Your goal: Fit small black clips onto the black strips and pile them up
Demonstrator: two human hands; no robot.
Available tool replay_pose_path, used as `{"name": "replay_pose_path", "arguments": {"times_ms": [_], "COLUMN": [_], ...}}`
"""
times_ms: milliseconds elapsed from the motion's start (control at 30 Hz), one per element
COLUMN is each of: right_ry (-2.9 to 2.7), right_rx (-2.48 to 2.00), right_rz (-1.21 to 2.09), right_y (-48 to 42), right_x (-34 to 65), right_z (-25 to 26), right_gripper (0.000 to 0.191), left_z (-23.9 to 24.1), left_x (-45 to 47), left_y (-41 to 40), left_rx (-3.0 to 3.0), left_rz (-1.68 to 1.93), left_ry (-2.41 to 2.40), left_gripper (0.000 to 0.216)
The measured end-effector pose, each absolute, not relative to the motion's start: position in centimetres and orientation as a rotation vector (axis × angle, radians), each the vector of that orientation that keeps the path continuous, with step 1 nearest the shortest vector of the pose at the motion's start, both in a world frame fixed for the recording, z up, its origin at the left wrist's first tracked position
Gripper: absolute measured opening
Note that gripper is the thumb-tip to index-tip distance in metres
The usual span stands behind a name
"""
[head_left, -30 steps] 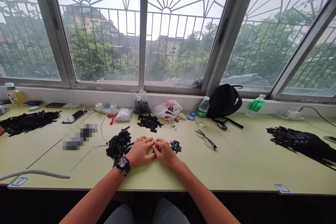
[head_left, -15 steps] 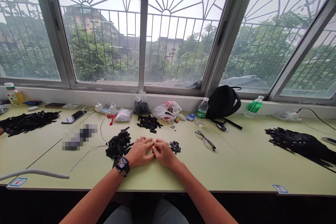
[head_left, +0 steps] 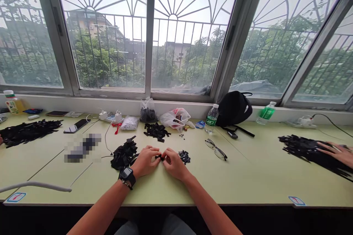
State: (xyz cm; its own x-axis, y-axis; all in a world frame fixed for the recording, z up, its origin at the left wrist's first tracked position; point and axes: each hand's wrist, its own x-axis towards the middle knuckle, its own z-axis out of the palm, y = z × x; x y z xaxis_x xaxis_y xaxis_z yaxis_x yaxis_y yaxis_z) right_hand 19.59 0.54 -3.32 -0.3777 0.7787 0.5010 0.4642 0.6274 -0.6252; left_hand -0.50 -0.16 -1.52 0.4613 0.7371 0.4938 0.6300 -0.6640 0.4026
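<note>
Over the table in front of me, my left hand (head_left: 147, 159) and my right hand (head_left: 174, 164) meet with fingertips almost touching. Both pinch a small black strip (head_left: 159, 157), mostly covered by the fingers. Left of my left hand lies a heap of short black strips (head_left: 124, 153). Just beyond my right hand is a small pile of shiny dark pieces (head_left: 184, 156), too small to name. Farther back sits another heap of black strips (head_left: 156, 130).
Glasses (head_left: 216, 149), a water bottle (head_left: 211, 118) and a black bag (head_left: 234, 109) stand to the right. Along the sill are plastic bags (head_left: 175, 118) and a power strip (head_left: 110, 117). At far right another person's hand (head_left: 338, 153) rests on long black strips (head_left: 298, 148).
My fingers have curled in and lifted slightly, so the black strip shows between them. Another person's hand has come in at the far right.
</note>
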Motion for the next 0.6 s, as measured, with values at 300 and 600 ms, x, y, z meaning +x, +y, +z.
{"name": "replay_pose_path", "arguments": {"times_ms": [300,600], "right_ry": [-1.953,-1.634], "right_rx": [-0.984,-0.884], "right_rz": [0.568,1.015], "right_y": [0.6,1.1], "right_x": [19.6,20.2], "right_z": [-2.9,-2.1], "right_gripper": [0.007,0.026], "left_z": [-0.5,0.7], "left_x": [-0.3,0.4], "left_y": [-0.4,-1.5], "left_rx": [2.411,2.459], "left_rz": [1.24,1.264], "left_ry": [1.247,1.076], "left_gripper": [0.026,0.017]}}
